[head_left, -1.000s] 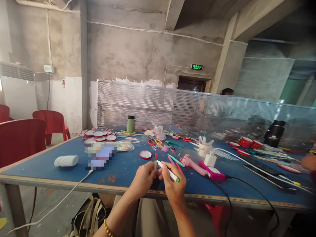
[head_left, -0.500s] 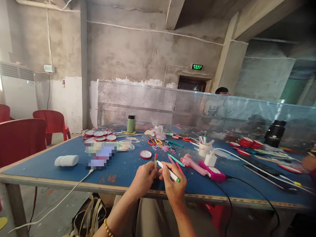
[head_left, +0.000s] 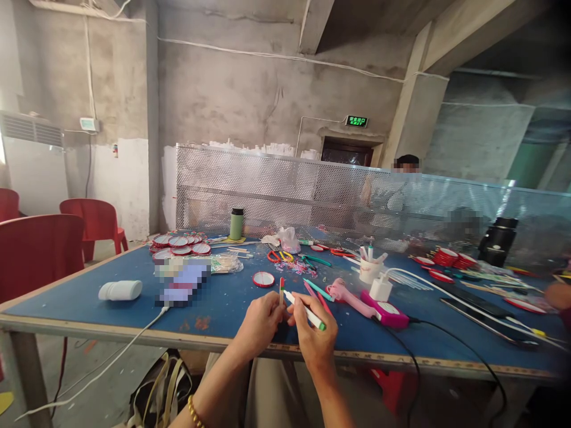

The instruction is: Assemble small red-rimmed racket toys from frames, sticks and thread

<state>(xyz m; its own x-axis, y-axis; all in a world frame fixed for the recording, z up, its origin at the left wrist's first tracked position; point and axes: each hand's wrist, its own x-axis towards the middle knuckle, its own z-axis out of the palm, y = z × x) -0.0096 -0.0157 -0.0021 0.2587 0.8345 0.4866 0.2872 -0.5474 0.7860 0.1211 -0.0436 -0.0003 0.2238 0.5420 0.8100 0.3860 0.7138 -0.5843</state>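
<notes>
My left hand (head_left: 263, 321) is closed on a thin wooden stick (head_left: 282, 291), held upright above the table's front part. The stick's upper end is coloured red, with a green band below. My right hand (head_left: 316, 327) is closed round a white marker (head_left: 307, 311) with a green end, gripped like a pen. The marker's tip points left and meets the stick at or near the green band; exact contact is too small to tell. Just beyond my hands lies a small round disc with a red rim (head_left: 263, 279). Pink and teal pens (head_left: 317, 291) lie right of the stick.
A pink glue gun (head_left: 352, 299) and a magenta power block (head_left: 389, 313) with cables lie at right. Behind them stands a cup of markers (head_left: 371, 267). Pliers (head_left: 314, 261), red-rimmed discs (head_left: 178, 242), a green bottle (head_left: 237, 224) and a phone (head_left: 185, 284) also occupy the blue table.
My hands, the stick and the marker stay almost in the same place. Behind the perforated screen, a person has shifted slightly right.
</notes>
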